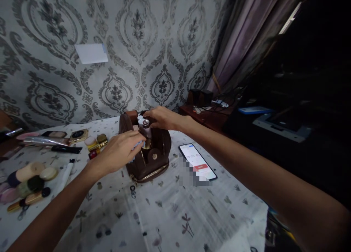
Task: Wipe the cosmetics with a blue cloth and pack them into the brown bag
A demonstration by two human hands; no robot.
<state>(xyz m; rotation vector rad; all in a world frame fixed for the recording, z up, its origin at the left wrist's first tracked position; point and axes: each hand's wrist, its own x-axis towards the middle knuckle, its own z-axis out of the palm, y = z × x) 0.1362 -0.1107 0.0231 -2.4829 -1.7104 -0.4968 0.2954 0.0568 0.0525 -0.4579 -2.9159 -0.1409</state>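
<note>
A brown leather cosmetic bag [153,160] stands open on the patterned tablecloth [170,215]. My left hand [120,151] reaches into its front side, fingers curled around something light blue that I cannot make out. My right hand [161,117] rests on the bag's far rim, fingers closed beside a white tube with a shiny cap [145,127] that stands upright in the bag. Whether it grips the tube or the rim is unclear.
A phone [197,161] with a lit timer screen lies right of the bag. Several cosmetics lie on the left: compacts [78,135], tubes [65,171], lipsticks [30,198]. A wooden side table [204,115] stands behind, dark furniture on the right.
</note>
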